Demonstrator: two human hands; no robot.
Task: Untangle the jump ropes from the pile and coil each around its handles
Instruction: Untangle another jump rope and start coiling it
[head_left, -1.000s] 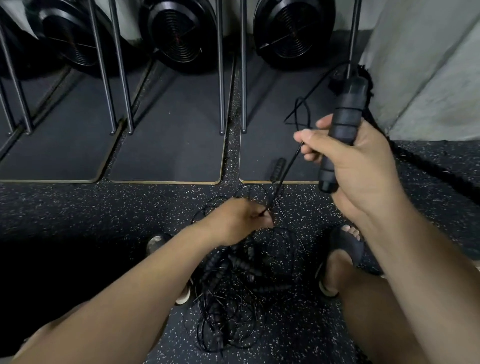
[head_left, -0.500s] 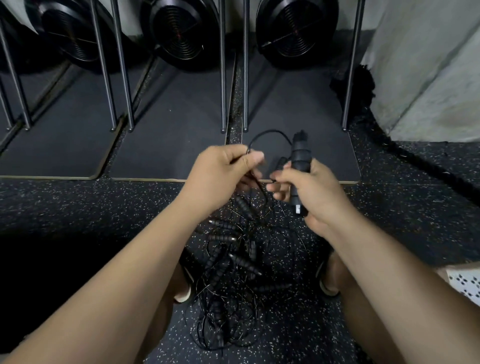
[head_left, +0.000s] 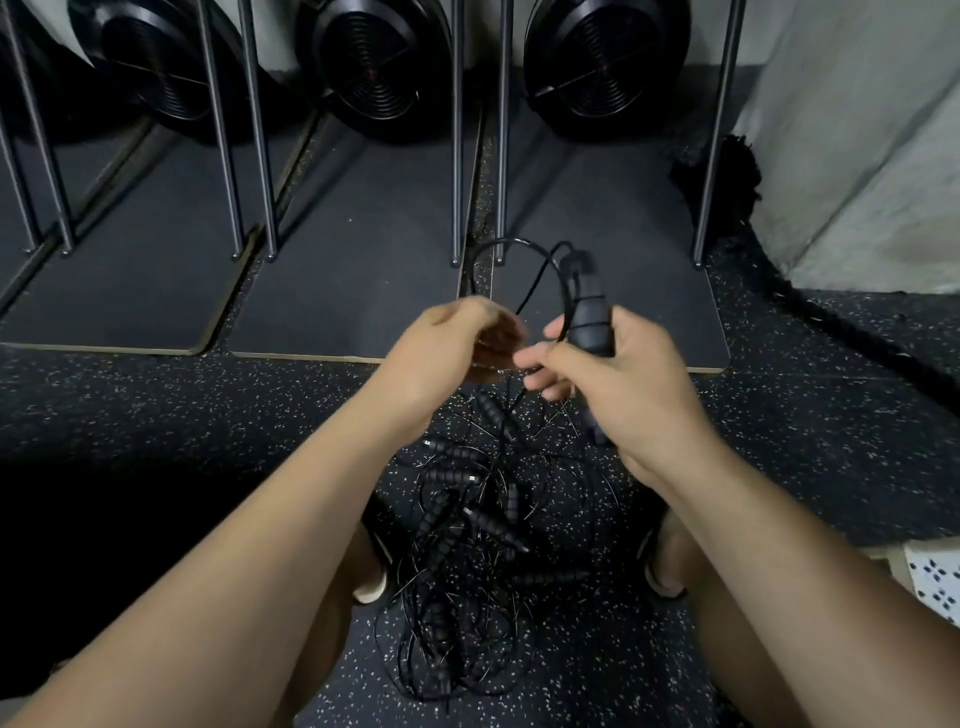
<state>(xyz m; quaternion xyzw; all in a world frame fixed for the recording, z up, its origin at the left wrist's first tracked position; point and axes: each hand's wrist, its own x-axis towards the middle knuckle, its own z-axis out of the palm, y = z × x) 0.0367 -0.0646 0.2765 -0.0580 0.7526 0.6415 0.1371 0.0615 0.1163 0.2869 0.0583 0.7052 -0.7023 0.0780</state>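
My right hand (head_left: 618, 384) grips a black ribbed jump-rope handle (head_left: 589, 322), held upright at chest height. From the handle's top a thin black cord (head_left: 511, 244) arches over to my left hand (head_left: 452, 348), which pinches it a short way left of the handle. The left fingers are blurred. Below both hands, on the speckled floor between my feet, lies the tangled pile of jump ropes (head_left: 467, 545), with several black foam handles and thin cords knotted together.
Dark mats (head_left: 353, 291) lie ahead under several upright metal poles (head_left: 457, 135), with black fan-wheel machines (head_left: 602, 62) behind them. A thick black battle rope (head_left: 810, 312) runs along the grey wall at the right. My sandalled feet (head_left: 660, 571) flank the pile.
My right hand has lowered the handle from up at the right to the middle. My left hand has risen off the pile with the cord and now holds it close beside the handle.
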